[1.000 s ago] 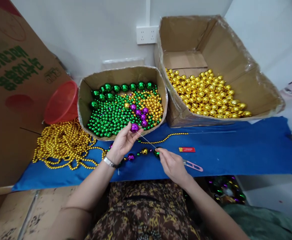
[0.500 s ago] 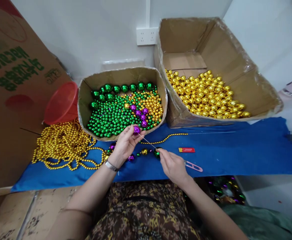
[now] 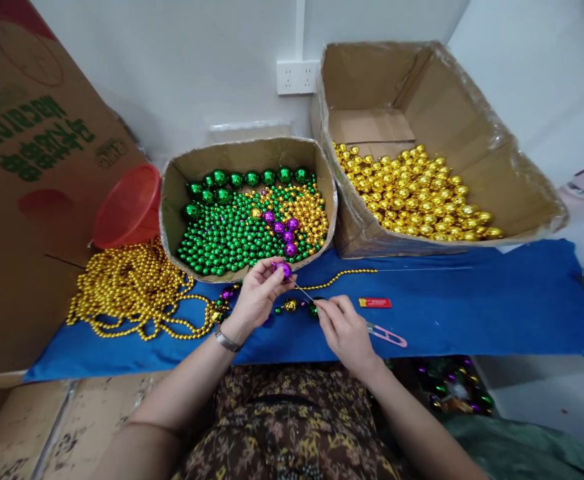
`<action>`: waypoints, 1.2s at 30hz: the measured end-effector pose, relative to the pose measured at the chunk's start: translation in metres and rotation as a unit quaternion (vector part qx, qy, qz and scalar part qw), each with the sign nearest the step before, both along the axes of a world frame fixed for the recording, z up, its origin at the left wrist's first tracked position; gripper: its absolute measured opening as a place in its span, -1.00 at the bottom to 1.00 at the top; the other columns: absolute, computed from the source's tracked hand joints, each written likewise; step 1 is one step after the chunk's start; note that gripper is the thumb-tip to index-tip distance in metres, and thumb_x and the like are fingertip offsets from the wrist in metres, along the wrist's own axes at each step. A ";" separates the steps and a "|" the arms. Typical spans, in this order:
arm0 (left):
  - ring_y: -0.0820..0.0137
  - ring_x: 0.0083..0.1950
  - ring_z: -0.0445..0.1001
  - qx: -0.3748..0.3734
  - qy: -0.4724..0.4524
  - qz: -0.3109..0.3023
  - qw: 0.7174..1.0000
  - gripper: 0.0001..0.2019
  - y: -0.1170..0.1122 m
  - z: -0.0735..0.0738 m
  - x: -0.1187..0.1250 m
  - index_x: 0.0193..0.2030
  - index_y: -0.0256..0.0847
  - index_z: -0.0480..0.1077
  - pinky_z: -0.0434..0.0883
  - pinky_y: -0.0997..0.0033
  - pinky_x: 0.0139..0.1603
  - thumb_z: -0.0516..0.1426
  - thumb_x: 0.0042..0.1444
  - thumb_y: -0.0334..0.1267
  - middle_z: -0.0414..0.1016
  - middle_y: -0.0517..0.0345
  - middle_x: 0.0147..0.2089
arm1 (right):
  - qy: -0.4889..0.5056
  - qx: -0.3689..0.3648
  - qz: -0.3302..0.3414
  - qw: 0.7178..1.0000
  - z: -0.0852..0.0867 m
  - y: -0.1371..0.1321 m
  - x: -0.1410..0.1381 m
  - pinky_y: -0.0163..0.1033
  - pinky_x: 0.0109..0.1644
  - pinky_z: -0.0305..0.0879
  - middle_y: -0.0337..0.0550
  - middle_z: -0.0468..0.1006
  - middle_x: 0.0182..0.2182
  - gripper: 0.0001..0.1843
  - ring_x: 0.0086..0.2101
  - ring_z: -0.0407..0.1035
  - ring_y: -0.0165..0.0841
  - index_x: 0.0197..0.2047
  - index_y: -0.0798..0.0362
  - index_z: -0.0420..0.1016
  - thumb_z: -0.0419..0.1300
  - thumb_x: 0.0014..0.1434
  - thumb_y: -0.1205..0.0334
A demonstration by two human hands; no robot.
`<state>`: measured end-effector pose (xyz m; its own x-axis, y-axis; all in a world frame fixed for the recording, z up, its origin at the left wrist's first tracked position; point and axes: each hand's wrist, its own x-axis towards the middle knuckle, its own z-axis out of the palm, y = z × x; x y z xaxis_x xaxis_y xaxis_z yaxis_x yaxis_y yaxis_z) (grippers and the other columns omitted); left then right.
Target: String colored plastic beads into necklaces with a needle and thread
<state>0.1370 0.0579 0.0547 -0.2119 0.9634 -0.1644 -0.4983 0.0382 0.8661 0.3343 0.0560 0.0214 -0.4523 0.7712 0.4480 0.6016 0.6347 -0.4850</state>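
Note:
Pinched in the fingers of my left hand is a shiny purple bead, just in front of the smaller cardboard box. My right hand grips a thin needle-like rod, whose far end reaches the purple bead; whether it passes through the bead is hidden. Below and between my hands, a strand with a gold bead and a green bead lies on the blue cloth, partly covered by my left hand. A thin gold bead chain trails off to the right, ending in a bare thread.
The smaller box holds green, gold and purple beads; the larger box holds gold beads. Gold bead chains are heaped left beside a red basin. A red lighter and a pink-handled cutter lie right.
My left hand has shifted slightly to the right with the purple bead, bringing it closer to my right hand. The view has moved a little. Both hands keep their hold.

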 end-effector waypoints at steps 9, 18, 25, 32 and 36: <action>0.39 -0.19 0.51 -0.002 0.097 -0.093 0.991 -0.68 -0.011 -0.005 0.011 -0.10 -0.21 0.44 0.49 0.37 -0.14 0.31 0.00 -0.21 0.52 0.06 -0.15 | 0.020 -0.028 0.028 0.999 -0.002 0.000 -0.004 -0.34 -0.27 0.36 -0.12 0.45 -0.38 -0.76 -0.39 0.43 -0.41 -0.11 0.08 0.52 0.03 0.34 0.24; 0.26 -0.12 0.47 0.067 0.466 -0.003 0.882 -0.77 0.025 0.008 -0.056 -0.07 -0.17 0.49 0.37 0.32 -0.10 0.17 0.14 -0.19 0.55 0.00 -0.11 | 0.059 -0.026 0.007 0.998 0.001 0.003 0.004 -0.31 -0.33 0.31 -0.16 0.45 -0.42 -0.83 -0.43 0.41 -0.39 -0.27 0.03 0.47 0.08 0.31 0.22; 0.07 -0.07 0.37 -0.014 0.793 -0.090 0.602 -0.81 0.076 -0.008 -0.090 -0.27 -0.22 0.50 0.26 0.18 -0.11 0.05 0.14 -0.40 0.51 -0.16 -0.24 | 0.060 -0.027 0.012 0.998 0.000 0.003 0.001 -0.31 -0.33 0.32 -0.15 0.46 -0.41 -0.81 -0.41 0.42 -0.39 -0.25 0.02 0.47 0.06 0.32 0.21; 0.10 -0.06 0.35 -0.017 0.792 -0.092 0.603 -0.80 0.078 -0.015 -0.084 -0.20 -0.19 0.49 0.25 0.22 -0.13 0.03 0.18 -0.30 0.49 -0.11 -0.21 | 0.062 -0.028 0.007 0.998 0.000 0.004 0.004 -0.31 -0.32 0.33 -0.16 0.45 -0.42 -0.81 -0.43 0.41 -0.40 -0.25 0.04 0.48 0.06 0.32 0.22; 0.15 -0.07 0.38 -0.017 0.769 -0.095 0.632 -0.87 0.079 -0.017 -0.083 -0.27 -0.16 0.50 0.26 0.28 -0.10 0.10 0.14 -0.31 0.51 -0.03 -0.24 | 0.068 -0.033 0.013 0.997 -0.001 0.005 0.002 -0.31 -0.32 0.35 -0.15 0.46 -0.42 -0.79 -0.42 0.43 -0.39 -0.24 0.04 0.49 0.05 0.32 0.21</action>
<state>0.0535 0.1367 0.0378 -0.0276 0.9968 0.0745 0.9483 0.0025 0.3174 0.3362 0.0611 0.0207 -0.4106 0.7897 0.4559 0.5109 0.6134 -0.6023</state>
